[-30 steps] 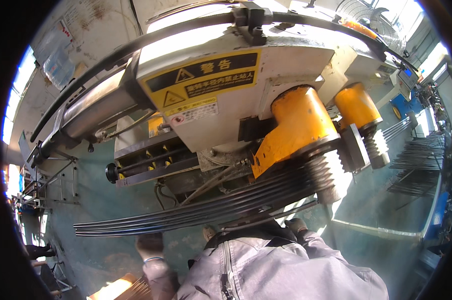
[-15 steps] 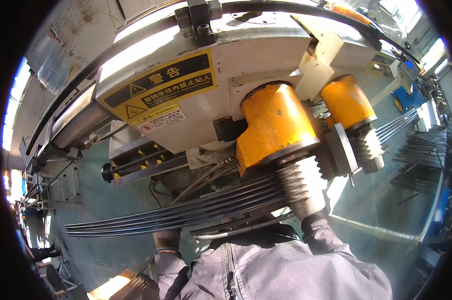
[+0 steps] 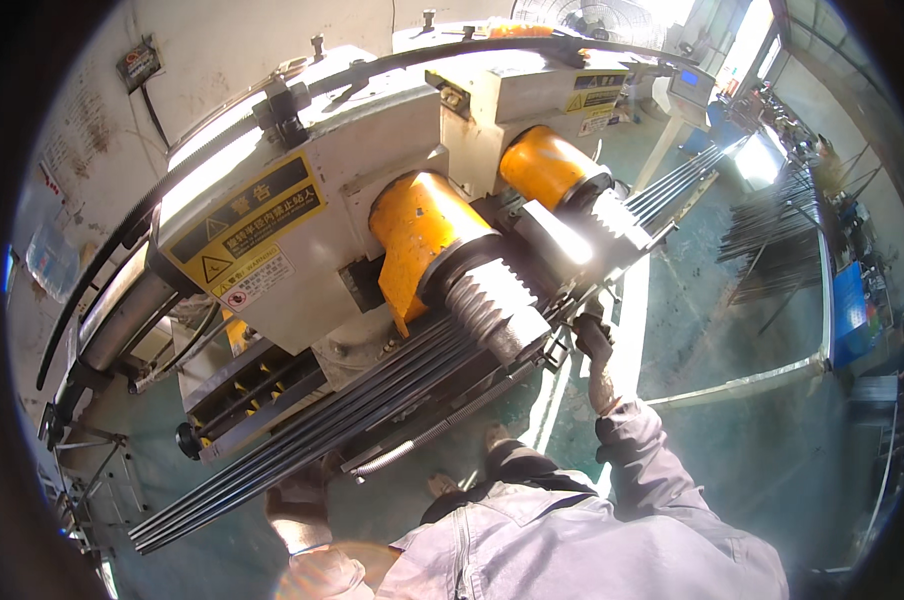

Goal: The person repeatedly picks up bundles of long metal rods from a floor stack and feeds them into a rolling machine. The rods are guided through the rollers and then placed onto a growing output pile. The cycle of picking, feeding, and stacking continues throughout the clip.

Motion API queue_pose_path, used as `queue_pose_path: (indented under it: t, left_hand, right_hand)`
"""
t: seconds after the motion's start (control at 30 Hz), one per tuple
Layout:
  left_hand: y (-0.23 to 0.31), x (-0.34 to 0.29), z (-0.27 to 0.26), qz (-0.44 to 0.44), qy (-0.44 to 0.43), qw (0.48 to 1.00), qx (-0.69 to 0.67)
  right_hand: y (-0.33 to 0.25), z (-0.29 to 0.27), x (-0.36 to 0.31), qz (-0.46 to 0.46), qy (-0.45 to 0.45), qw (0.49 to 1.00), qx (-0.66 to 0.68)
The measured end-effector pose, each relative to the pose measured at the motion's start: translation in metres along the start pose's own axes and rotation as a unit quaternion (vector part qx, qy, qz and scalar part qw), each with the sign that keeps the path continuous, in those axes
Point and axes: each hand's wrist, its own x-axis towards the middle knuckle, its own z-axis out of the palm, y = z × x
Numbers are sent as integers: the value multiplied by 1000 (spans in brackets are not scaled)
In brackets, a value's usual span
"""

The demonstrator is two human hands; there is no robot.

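Note:
A bundle of several long dark steel rods (image 3: pixel 272 458) runs through the bending machine (image 3: pixel 302 290), its near-left ends sticking out in the air. My left hand (image 3: pixel 300 492), in a brownish glove, is right against the underside of the rods left of the machine; its fingers are hidden behind them. My right hand (image 3: pixel 594 345), in a dark-stained glove, is closed at the machine's front edge, beside the rods and right of the front ribbed spindle (image 3: pixel 492 302). What it grips is too small to make out. Two orange cylinders (image 3: pixel 427 225) stand above the rods.
A black hose (image 3: pixel 372 68) arches over the machine's top. A flexible metal conduit (image 3: pixel 402 455) runs along its front, close to my body. To the right, loose rods (image 3: pixel 772 235) are piled behind a low pale rail (image 3: pixel 742 385). A control box (image 3: pixel 689 84) stands at the far end.
My view has turned, and the machine now slants up to the right. My right hand, earlier hidden behind the front spindle, has come into sight. The left hand stays under the rods.

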Motion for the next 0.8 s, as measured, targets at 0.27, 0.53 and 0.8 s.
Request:
queue_pose_path:
  t: [0.27, 0.53, 0.8]
  left_hand:
    - [31, -12, -69, -167, 249, 841, -450]
    - [122, -4, -37, -103, 187, 797, -565]
    - [267, 44, -49, 45, 283, 879, -381]
  right_hand:
    - [-34, 40, 30, 4, -30, 969, 246]
    - [-35, 56, 68, 100, -21, 921, 375]
    - [-59, 45, 63, 60, -82, 945, 310]
